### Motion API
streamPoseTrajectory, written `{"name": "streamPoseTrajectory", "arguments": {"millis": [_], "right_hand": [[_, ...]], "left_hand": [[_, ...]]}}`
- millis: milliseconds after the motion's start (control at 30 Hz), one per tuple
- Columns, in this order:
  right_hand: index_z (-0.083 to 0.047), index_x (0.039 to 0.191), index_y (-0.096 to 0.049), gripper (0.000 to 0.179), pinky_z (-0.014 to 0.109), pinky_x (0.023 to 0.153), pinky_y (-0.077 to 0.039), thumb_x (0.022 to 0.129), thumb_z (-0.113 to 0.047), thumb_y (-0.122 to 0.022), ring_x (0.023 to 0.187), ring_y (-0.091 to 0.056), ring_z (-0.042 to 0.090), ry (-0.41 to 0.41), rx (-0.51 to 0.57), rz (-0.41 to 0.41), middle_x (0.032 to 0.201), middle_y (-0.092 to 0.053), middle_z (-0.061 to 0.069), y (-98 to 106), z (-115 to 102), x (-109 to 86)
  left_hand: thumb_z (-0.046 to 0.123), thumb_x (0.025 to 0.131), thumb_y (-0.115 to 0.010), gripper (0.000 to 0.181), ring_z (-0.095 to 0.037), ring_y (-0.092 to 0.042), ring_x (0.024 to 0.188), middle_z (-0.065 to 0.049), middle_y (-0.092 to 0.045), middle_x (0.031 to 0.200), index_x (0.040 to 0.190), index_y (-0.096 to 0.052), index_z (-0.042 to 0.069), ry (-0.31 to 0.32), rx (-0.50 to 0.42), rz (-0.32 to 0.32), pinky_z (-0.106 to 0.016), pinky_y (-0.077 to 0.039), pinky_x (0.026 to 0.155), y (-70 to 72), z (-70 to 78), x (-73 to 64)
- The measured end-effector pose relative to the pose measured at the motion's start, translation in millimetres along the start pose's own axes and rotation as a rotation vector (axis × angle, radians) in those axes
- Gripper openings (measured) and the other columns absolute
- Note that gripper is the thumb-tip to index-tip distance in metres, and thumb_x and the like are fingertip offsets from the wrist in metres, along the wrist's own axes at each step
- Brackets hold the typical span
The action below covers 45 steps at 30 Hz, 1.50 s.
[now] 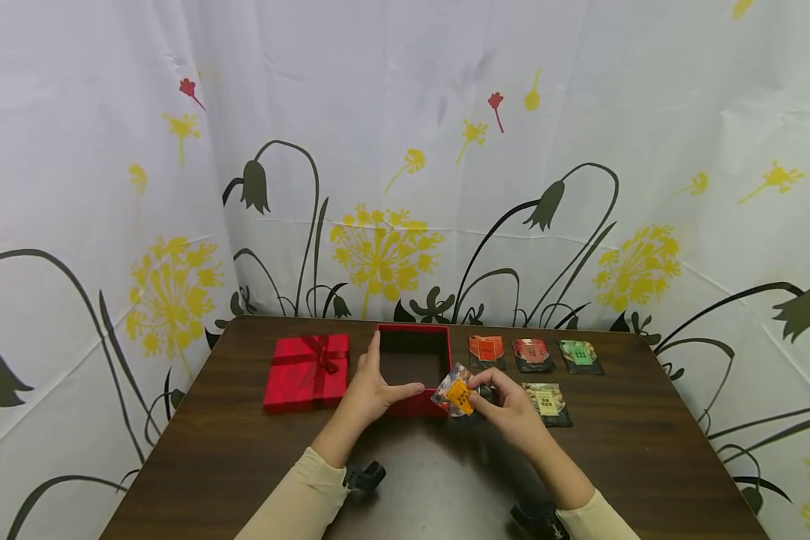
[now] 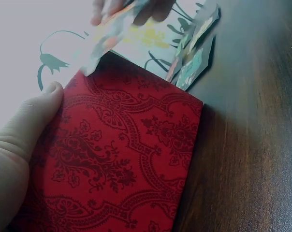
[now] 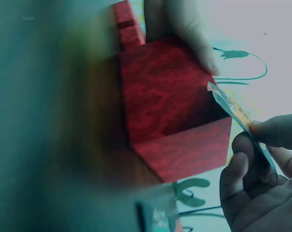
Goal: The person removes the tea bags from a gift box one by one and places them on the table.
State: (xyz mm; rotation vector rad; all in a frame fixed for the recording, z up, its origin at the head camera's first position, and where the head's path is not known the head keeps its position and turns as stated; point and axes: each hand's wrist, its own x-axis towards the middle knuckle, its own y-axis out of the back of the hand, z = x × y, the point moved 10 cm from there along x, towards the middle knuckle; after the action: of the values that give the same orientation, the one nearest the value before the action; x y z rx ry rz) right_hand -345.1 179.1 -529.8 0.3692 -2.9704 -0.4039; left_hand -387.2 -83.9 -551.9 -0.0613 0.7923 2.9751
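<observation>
A red patterned gift box (image 1: pixel 415 406) stands uncovered on the table, its dark inside visible. My left hand (image 1: pixel 371 388) rests on the box's near left corner, forefinger stretched along the left side and thumb along the near rim. In the left wrist view, the thumb lies at the upper edge of the box wall (image 2: pixel 112 145). Between the thumb and fingers of my right hand (image 1: pixel 509 409) is a small sachet with an orange label (image 1: pixel 459 394), tilted at the box's near right corner. The right wrist view shows the sachet (image 3: pixel 240 113) edge-on beside the rim.
Left of the box lies its red lid (image 1: pixel 290 371) with a dark red ribbon bow. To the right lie several flat sachets, among them an orange-labelled one (image 1: pixel 486 351), a red one (image 1: pixel 532 355), a green one (image 1: pixel 580 356) and a cream one (image 1: pixel 548 403). A flowered curtain (image 1: pixel 391 150) hangs behind the table.
</observation>
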Motion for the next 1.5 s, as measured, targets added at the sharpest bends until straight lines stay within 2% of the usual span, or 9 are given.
{"name": "streamPoseTrajectory", "arguments": {"millis": [367, 433, 633, 733, 833, 1000, 1100, 1233, 1500], "right_hand": [[-0.006, 0.124, -0.067, 0.022, 0.024, 0.075, -0.056, 0.105, -0.014, -0.075, 0.104, -0.061, 0.009, -0.009, -0.001, 0.113, 0.136, -0.061, 0.016, 40.5, 47.0, -48.8], [-0.003, 0.125, -0.066, 0.025, 0.024, 0.071, -0.057, 0.105, -0.016, -0.075, 0.098, -0.063, 0.008, -0.04, 0.015, 0.153, 0.128, -0.065, 0.01, 53.2, 55.6, -56.8], [0.005, 0.123, -0.066, 0.028, 0.024, 0.052, -0.046, 0.105, -0.015, -0.075, 0.061, -0.053, 0.005, -0.162, 0.087, 0.519, 0.09, -0.067, -0.01, 137.4, 77.0, -83.3], [0.004, 0.121, -0.07, 0.027, 0.017, 0.064, -0.05, 0.103, -0.015, -0.078, 0.078, -0.06, 0.002, -0.217, 0.055, 0.71, 0.096, -0.07, -0.016, 181.2, 88.7, -103.5], [0.002, 0.125, -0.073, 0.03, 0.01, 0.076, -0.049, 0.104, -0.018, -0.077, 0.095, -0.06, -0.001, -0.296, -0.01, 0.798, 0.107, -0.069, -0.018, 209.5, 100.6, -119.1], [-0.001, 0.141, -0.07, 0.043, 0.009, 0.088, -0.046, 0.108, -0.029, -0.071, 0.119, -0.057, 0.007, -0.394, -0.093, 0.775, 0.14, -0.066, 0.001, 225.0, 112.8, -125.4], [0.0, 0.142, -0.069, 0.042, 0.029, 0.11, -0.045, 0.11, -0.026, -0.069, 0.139, -0.055, 0.028, -0.402, -0.228, 0.677, 0.155, -0.061, 0.02, 221.6, 110.1, -118.4], [0.005, 0.132, -0.074, 0.034, 0.065, 0.116, -0.027, 0.104, -0.014, -0.073, 0.142, -0.044, 0.053, -0.321, -0.502, 0.542, 0.148, -0.058, 0.035, 211.6, 96.4, -106.4], [0.008, 0.135, -0.07, 0.041, 0.067, 0.108, -0.026, 0.098, -0.011, -0.077, 0.133, -0.037, 0.057, -0.3, -0.588, 0.549, 0.141, -0.05, 0.036, 210.0, 96.3, -106.2]], "left_hand": [[0.063, 0.074, -0.096, 0.143, -0.051, -0.048, 0.15, -0.026, -0.027, 0.175, 0.178, -0.004, 0.028, 0.007, 0.017, -0.008, -0.071, -0.047, 0.115, 2.3, -1.1, -0.2], [0.062, 0.075, -0.096, 0.142, -0.051, -0.048, 0.15, -0.026, -0.027, 0.176, 0.178, -0.003, 0.029, 0.012, 0.02, -0.012, -0.071, -0.047, 0.115, 1.2, -2.3, -0.8], [0.061, 0.074, -0.097, 0.143, -0.052, -0.047, 0.151, -0.026, -0.027, 0.176, 0.178, -0.004, 0.027, 0.023, 0.01, -0.015, -0.072, -0.045, 0.116, -3.1, -5.6, -3.6], [0.06, 0.075, -0.097, 0.142, -0.052, -0.045, 0.153, -0.026, -0.026, 0.176, 0.178, -0.005, 0.027, 0.025, 0.005, -0.019, -0.073, -0.044, 0.117, -4.1, -5.9, -4.6], [0.061, 0.074, -0.097, 0.143, -0.053, -0.044, 0.153, -0.027, -0.025, 0.176, 0.178, -0.005, 0.027, 0.023, 0.006, -0.015, -0.073, -0.044, 0.117, -2.6, -4.3, -4.3], [0.06, 0.075, -0.096, 0.142, -0.054, -0.043, 0.154, -0.026, -0.023, 0.177, 0.178, -0.004, 0.027, 0.024, 0.016, -0.018, -0.073, -0.043, 0.118, -0.1, -1.1, -2.7], [0.058, 0.076, -0.096, 0.141, -0.054, -0.041, 0.155, -0.027, -0.021, 0.178, 0.178, -0.003, 0.027, 0.022, 0.019, -0.022, -0.073, -0.042, 0.118, 0.2, 0.3, -0.8], [0.056, 0.077, -0.097, 0.14, -0.055, -0.04, 0.156, -0.027, -0.021, 0.178, 0.178, -0.004, 0.027, 0.017, 0.017, -0.015, -0.074, -0.042, 0.118, 0.8, 0.9, 2.4], [0.063, 0.073, -0.096, 0.144, -0.053, -0.04, 0.156, -0.026, -0.023, 0.178, 0.178, -0.004, 0.028, 0.026, 0.027, -0.019, -0.074, -0.042, 0.118, -1.2, -1.1, 4.3]]}}
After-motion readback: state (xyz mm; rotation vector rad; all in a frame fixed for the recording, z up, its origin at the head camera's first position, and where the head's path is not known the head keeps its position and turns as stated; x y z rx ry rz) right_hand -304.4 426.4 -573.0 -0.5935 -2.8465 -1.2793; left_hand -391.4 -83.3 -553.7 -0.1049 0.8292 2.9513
